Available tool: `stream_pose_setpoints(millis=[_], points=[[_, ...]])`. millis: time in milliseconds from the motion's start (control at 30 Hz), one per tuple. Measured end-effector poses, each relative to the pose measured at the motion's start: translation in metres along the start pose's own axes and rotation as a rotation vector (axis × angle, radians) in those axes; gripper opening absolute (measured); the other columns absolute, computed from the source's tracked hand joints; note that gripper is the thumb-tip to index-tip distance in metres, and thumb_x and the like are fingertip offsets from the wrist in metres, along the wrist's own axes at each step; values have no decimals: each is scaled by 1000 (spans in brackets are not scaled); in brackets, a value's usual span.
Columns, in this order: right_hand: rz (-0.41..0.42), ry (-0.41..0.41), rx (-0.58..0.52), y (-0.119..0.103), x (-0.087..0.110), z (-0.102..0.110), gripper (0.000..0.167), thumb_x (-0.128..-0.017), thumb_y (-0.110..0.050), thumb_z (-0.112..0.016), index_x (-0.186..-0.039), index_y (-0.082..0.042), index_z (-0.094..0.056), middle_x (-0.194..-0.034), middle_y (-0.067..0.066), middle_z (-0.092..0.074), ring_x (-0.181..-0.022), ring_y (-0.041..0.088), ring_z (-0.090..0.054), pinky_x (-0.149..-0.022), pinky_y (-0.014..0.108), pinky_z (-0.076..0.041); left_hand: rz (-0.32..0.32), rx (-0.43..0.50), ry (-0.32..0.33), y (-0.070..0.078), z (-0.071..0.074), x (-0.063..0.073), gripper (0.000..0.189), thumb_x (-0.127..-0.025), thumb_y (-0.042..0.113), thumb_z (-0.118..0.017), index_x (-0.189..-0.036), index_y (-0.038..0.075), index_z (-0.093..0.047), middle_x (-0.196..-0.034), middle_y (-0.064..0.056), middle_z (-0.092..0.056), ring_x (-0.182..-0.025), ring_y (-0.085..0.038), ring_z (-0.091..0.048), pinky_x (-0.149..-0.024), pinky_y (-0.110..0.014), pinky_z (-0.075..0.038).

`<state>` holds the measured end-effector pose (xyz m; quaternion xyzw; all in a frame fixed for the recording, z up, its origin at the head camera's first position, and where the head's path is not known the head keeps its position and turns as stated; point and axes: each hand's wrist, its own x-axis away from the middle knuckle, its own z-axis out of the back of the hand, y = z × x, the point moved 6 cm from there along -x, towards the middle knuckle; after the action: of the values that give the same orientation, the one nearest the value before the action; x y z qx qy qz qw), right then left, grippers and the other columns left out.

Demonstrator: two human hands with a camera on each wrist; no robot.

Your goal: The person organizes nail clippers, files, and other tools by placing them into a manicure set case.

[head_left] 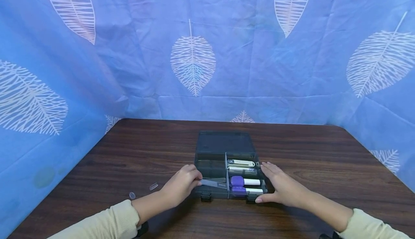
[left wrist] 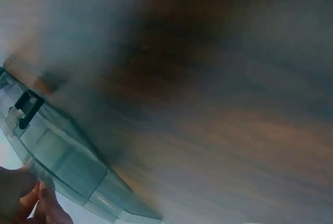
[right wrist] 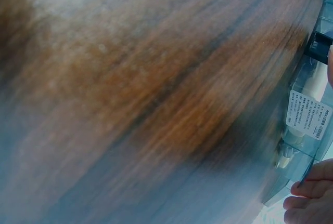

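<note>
Open dark box, grey strip slanting

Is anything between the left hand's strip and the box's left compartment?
Nothing visible does: the lid is open at the back, and the strip, in the left hand, reaches over or into the compartment, its tip by the divider.

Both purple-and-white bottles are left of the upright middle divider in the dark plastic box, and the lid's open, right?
Not left: the head view shows both purple-and-white bottles right of the upright middle divider in the dark plastic box, whose lid is open.
</note>
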<state>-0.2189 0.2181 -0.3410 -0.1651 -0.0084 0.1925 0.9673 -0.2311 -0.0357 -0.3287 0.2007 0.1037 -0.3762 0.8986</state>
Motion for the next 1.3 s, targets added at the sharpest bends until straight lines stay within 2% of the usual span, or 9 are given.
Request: stream_pose_setpoints(millis=[100,267,400,667,767,833,1033,1167,1300], points=[[-4,-3,-1,0,0,-1,108,-67,-68,-65,-135,12,-38,-140,31,-36,-131,49,-30,-98,61,-34,19,-6,-34,0,-1,-3,8,-82,9,-67,-88,3,-68,-82,-2,-61,-70,-8,-54,-61,-16,-48],[-9,-5,-1,1,-1,-2,108,-66,-67,-66,-135,12,-38,-140,31,-36,-131,49,-30,-99,62,-33,69,54,-119,-5,-2,-9,5,-81,8,-69,-82,3,-71,-76,-3,-63,-63,-6,-54,-55,-16,-45],[-11,-12,-2,1,-1,-3,109,-66,-67,-66,-135,12,-37,-141,31,-36,-131,49,-29,-99,62,-33,76,62,-171,-5,-3,-12,6,-80,9,-71,-77,4,-73,-74,-3,-68,-60,-5,-57,-54,-15,-45],[-10,-6,-1,1,-1,-3,108,-66,-67,-66,-135,12,-38,-140,31,-37,-131,49,-30,-98,62,-34,111,30,-181,-5,-2,-12,6,-79,13,-72,-81,7,-74,-77,-1,-69,-63,-6,-59,-55,-18,-46],[-4,-3,-2,0,-1,-2,108,-66,-66,-66,-134,12,-38,-140,32,-37,-131,49,-30,-98,61,-34,112,39,-147,-7,0,-10,9,-79,13,-72,-85,6,-73,-81,-2,-69,-69,-8,-61,-57,-18,-47],[-4,-5,-4,0,-1,-2,108,-67,-66,-66,-134,12,-38,-140,32,-37,-131,49,-30,-98,61,-34,117,58,-104,-8,2,-10,11,-80,14,-71,-88,6,-72,-81,-2,-68,-66,-8,-59,-55,-18,-46],[-4,-5,0,0,-1,-2,108,-67,-67,-66,-135,12,-38,-140,32,-36,-131,49,-30,-98,61,-34,126,116,89,-14,16,-6,16,-81,15,-70,-94,5,-70,-78,1,-63,-59,-2,-49,-52,-16,-41],[-6,0,8,0,-1,-1,108,-66,-67,-66,-134,12,-38,-140,32,-37,-130,49,-31,-98,62,-34,126,116,201,-20,29,1,15,-81,16,-71,-93,7,-69,-80,2,-65,-62,-2,-52,-55,-16,-44],[-5,3,10,0,-1,0,107,-67,-66,-66,-134,12,-38,-139,32,-37,-130,50,-31,-97,62,-35,148,111,261,-28,39,11,14,-80,16,-72,-92,8,-70,-82,2,-65,-66,-4,-57,-59,-17,-48]])
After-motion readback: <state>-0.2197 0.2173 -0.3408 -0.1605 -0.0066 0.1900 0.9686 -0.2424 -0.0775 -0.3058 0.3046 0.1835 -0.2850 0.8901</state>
